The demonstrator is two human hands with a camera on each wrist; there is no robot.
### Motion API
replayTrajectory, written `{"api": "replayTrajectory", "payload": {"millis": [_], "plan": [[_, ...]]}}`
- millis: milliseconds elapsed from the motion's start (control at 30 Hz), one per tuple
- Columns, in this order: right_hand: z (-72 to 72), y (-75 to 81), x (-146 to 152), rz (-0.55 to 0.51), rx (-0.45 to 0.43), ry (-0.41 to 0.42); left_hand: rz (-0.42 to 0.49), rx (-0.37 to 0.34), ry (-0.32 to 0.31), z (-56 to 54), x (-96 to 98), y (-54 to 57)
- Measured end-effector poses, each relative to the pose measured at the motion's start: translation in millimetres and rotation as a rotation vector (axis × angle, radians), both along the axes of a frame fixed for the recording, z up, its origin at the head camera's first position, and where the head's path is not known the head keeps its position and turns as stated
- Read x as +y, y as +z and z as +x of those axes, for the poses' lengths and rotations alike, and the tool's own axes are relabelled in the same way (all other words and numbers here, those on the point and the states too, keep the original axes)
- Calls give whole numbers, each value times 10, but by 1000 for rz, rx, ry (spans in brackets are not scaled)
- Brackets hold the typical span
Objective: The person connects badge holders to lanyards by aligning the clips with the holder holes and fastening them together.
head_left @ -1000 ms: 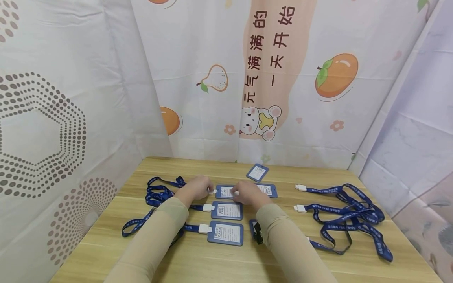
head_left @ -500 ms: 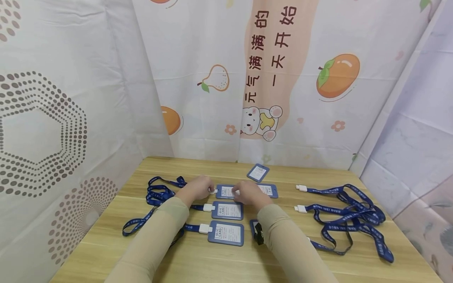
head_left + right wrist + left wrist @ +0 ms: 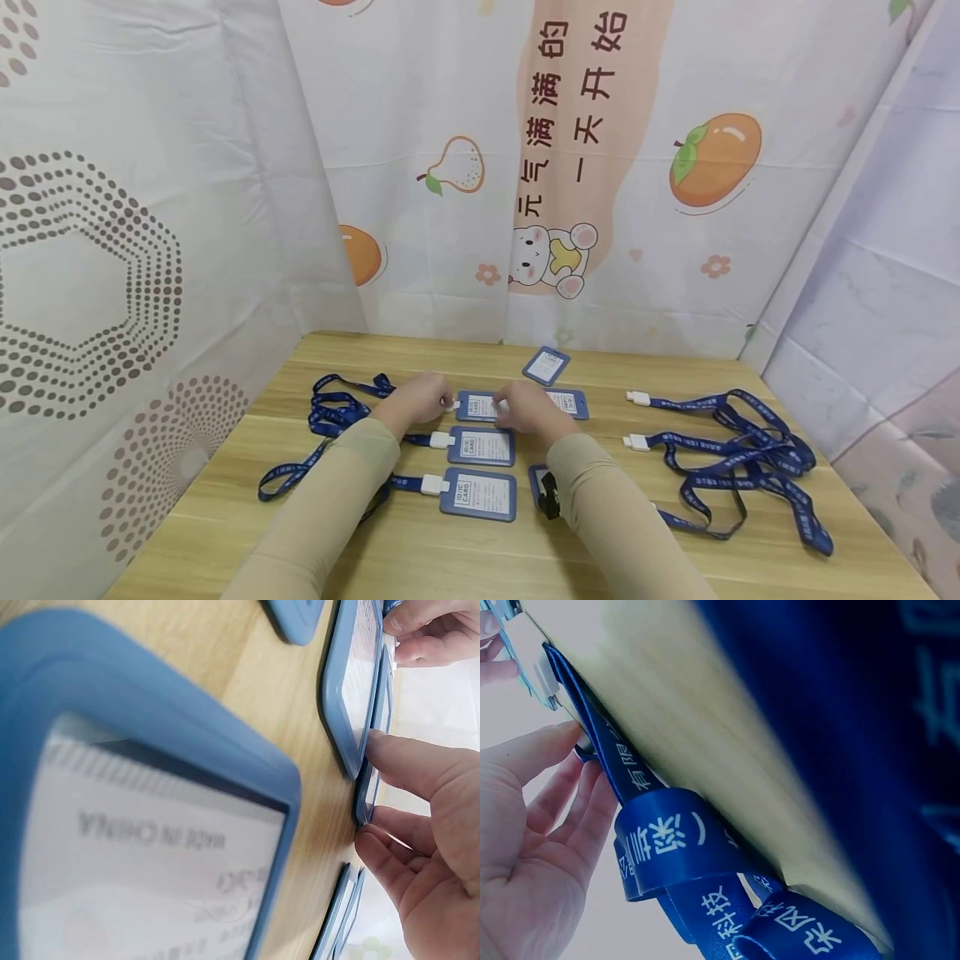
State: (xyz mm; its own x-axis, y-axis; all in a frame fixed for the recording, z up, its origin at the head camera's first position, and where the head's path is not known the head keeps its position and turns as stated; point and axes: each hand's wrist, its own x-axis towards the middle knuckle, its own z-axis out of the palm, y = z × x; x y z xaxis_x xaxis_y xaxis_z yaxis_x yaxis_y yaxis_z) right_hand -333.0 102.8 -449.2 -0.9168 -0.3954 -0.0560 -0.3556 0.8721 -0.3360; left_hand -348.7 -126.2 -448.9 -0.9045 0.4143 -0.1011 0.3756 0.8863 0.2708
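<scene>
At the far row of the table, my left hand (image 3: 422, 396) pinches a blue lanyard (image 3: 592, 720) between thumb and fingers, just behind its white clip (image 3: 536, 652). The clip meets the short end of a blue ID card holder (image 3: 472, 407); whether it is fastened cannot be told. My right hand (image 3: 525, 410) grips this holder by its long edges, with thumb and fingers (image 3: 401, 761) on opposite sides. Nearer me lie two more card holders, a middle one (image 3: 483, 447) and a front one (image 3: 480, 495), each with a lanyard's white clip at its left end.
Right of my right hand lies another card holder (image 3: 576, 405), and one rests tilted at the back (image 3: 546, 367). A further holder (image 3: 537, 485) is partly covered by my right forearm. Lanyards with white clips (image 3: 636, 442) lie tangled at the right. More straps (image 3: 330, 417) bunch at the left.
</scene>
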Motion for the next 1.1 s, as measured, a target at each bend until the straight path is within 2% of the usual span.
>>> {"api": "replayTrajectory", "payload": {"millis": [333, 900, 1100], "plan": [[-2, 8, -17, 23, -29, 31, 8, -4, 12, -5, -5, -42], [-9, -26, -30, -13, -33, 56, 6, 34, 9, 35, -5, -6], [-4, -34, -37, -29, -39, 52, 2, 19, 25, 56, 11, 4]]}}
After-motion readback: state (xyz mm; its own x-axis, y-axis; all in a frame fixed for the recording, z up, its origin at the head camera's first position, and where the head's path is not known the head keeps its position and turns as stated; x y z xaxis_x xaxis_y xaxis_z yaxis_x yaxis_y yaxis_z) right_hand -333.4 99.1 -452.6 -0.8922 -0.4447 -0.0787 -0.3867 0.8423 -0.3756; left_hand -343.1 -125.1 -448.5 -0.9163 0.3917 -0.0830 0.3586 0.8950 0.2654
